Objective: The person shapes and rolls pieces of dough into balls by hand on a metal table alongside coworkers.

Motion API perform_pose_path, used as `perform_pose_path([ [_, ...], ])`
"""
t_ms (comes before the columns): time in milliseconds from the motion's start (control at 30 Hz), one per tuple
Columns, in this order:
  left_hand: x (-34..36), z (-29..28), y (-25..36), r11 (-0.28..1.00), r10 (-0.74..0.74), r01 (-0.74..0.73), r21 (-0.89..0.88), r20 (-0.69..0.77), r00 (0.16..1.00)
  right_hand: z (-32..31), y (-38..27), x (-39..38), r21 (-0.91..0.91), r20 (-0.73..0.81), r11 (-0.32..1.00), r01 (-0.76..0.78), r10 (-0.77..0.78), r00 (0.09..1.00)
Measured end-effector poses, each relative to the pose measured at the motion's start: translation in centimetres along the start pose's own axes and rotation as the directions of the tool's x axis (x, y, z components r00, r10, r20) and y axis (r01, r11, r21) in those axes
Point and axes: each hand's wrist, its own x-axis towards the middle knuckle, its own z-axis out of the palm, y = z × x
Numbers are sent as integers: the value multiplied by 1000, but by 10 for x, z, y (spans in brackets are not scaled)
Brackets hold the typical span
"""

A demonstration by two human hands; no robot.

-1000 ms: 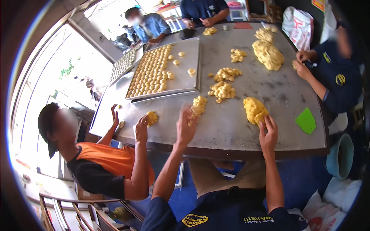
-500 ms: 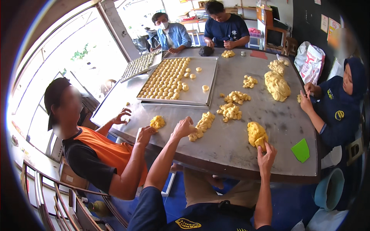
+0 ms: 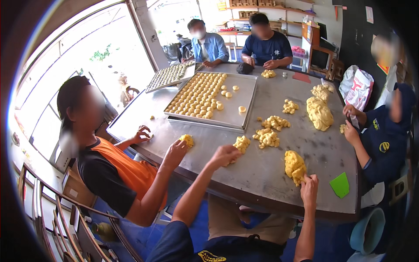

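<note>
**Dough Portioning at the Steel Table: Pinch-Off Step**

The right hand [image 3: 309,188] grips the lower end of the large lump of yellow dough [image 3: 295,166], fingers closed on it in a pinch. The left hand [image 3: 224,155] is curled loosely around something small; whether it holds a piece of dough cannot be told. It sits touching the small crumbly heap of yellow dough [image 3: 241,143].

All positions below are relative to the large lump:

- Right of it, near the table edge: a flat green plastic scraper [image 3: 340,184].
- Beyond it: a cluster of torn yellow dough pieces [image 3: 267,137].
- Farther beyond, to the left: a rectangular metal baking tray [image 3: 238,109] carrying rows of small yellow dough balls [image 3: 196,95].
- Far beyond, to the right: a bigger mound of yellow dough [image 3: 319,113].
- Left of it: a co-worker's hand [image 3: 175,152] in an orange-and-black sleeve, resting by another small dough piece [image 3: 187,139].

Everything lies on the grey sheet-steel table [image 3: 262,174].

Judged step: tearing a portion off the lump. The next move calls for a clean pull with the right hand while the lump stays put, keeping the portion matched in size to the balls on the tray.
</note>
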Motion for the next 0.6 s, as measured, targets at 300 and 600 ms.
perform_pose_path([
  [300, -54, 117, -39, 256, 783, -381, 888, 41, 620, 29, -19, -32, -2, -202, 999, 32, -32, 979],
  [600, 31, 126, -27, 265, 718, -328, 907, 41, 694, 26, -13, -11, -52, -150, 994, -95, 87, 985],
])
